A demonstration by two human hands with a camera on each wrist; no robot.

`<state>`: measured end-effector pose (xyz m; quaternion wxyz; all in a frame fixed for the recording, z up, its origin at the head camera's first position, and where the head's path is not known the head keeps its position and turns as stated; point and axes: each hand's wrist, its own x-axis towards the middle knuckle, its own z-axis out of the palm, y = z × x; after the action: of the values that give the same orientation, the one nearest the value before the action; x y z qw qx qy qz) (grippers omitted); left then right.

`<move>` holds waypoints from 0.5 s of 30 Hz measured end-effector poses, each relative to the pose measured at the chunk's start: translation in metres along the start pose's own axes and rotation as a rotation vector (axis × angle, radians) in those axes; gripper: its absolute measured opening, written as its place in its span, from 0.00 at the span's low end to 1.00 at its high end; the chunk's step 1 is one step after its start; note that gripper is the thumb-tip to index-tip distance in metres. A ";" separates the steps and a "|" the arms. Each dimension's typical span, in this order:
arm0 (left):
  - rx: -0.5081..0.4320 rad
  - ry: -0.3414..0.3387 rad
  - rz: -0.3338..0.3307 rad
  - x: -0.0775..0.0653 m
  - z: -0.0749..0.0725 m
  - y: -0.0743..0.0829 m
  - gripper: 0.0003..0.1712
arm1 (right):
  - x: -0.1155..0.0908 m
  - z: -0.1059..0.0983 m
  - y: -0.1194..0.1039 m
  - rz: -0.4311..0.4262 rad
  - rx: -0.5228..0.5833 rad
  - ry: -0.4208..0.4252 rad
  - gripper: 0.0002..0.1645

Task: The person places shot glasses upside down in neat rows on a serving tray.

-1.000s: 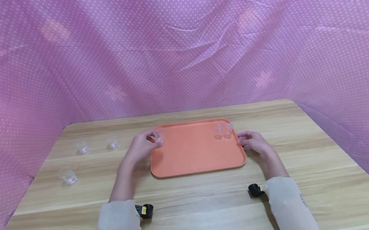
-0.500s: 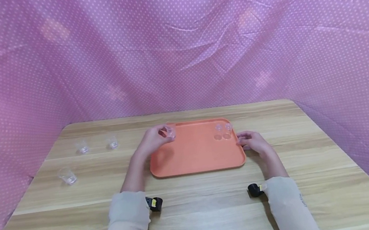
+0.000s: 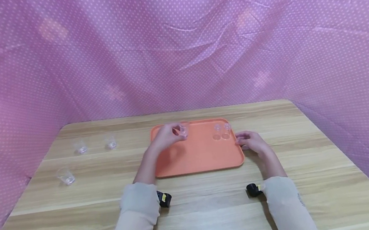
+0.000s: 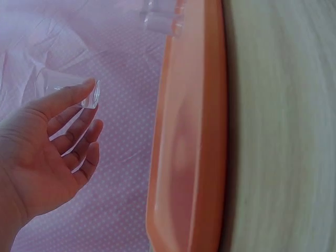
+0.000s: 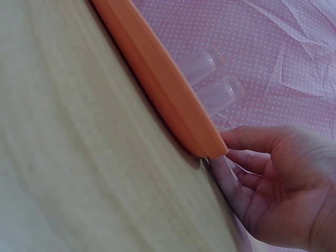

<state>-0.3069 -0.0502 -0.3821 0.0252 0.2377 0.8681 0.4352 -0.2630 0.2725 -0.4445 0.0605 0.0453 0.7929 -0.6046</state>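
Observation:
My left hand [image 3: 166, 137] pinches a clear plastic cup [image 3: 183, 128] near its base, between thumb and fingertips. The cup is upright, mouth up, and hangs above the orange tray [image 3: 197, 162]; in the left wrist view a gap shows between its base [image 4: 91, 100] and the tray. At the tray's right edge my right hand [image 3: 252, 142] holds the rim, thumb on top and fingers at the side and below. Two more clear cups [image 5: 218, 97] stand upside down, side by side, in the tray's back right part, close to that hand.
Several items share the wooden table [image 3: 204, 213]. To the left of the tray stand three clear cups: a back left cup [image 3: 81, 148], a cup nearer the tray [image 3: 111, 143] and a front left cup [image 3: 66, 178]. A pink dotted cloth [image 3: 176, 54] hangs behind and at both sides.
My left hand has carried the cup rightward, from the tray's left edge to above its back left part. The right hand has stayed at the tray's right rim.

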 end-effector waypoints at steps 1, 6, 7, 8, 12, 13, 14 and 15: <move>0.005 -0.005 0.002 0.002 0.002 0.000 0.13 | 0.000 0.000 0.000 -0.005 -0.003 -0.005 0.25; 0.032 -0.014 0.023 0.009 0.012 0.000 0.12 | 0.001 0.000 0.000 -0.011 -0.005 -0.010 0.24; 0.028 -0.018 0.027 0.010 0.014 0.001 0.12 | 0.001 0.000 0.001 -0.011 -0.008 -0.014 0.24; 0.020 -0.023 0.031 0.011 0.016 0.001 0.12 | 0.001 0.000 0.001 -0.009 -0.007 -0.011 0.24; -0.025 -0.045 0.032 0.015 0.023 0.002 0.10 | 0.001 0.000 0.000 -0.010 -0.003 -0.012 0.24; -0.035 -0.050 0.027 0.015 0.025 0.002 0.10 | 0.001 -0.001 0.000 -0.009 0.004 -0.012 0.24; -0.044 -0.055 0.023 0.016 0.027 0.001 0.09 | 0.001 -0.001 0.000 -0.007 0.006 -0.010 0.24; -0.052 -0.058 0.016 0.017 0.028 0.001 0.09 | 0.001 -0.001 0.000 -0.005 0.008 -0.009 0.24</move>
<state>-0.3139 -0.0214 -0.3958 0.0534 0.2563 0.8535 0.4506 -0.2639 0.2731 -0.4445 0.0623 0.0408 0.7904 -0.6080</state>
